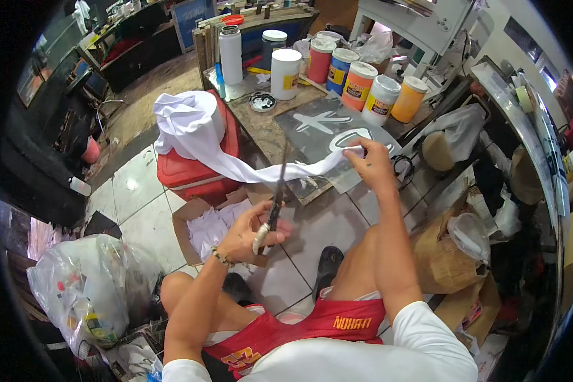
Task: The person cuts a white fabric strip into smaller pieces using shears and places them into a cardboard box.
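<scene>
A long strip of white fabric (261, 173) runs from a white fabric-covered roll (194, 121) on a red container (184, 172) across to my right hand (369, 164). The fingers of my right hand pinch its end above a dark board with white painted shapes. My left hand (254, 232) is wrapped round the handle of scissors (275, 213), whose blades point up beside the strip. Whether the blades touch the fabric I cannot tell. Below and left of the strip, a cardboard box (181, 224) holds white cloth pieces.
Several paint jars stand at the back of the low table (254, 130), including a white jar (285, 75) and an orange one (409, 100). A filled plastic bag (89, 286) lies at the left. A brown paper bag (449, 254) stands at the right.
</scene>
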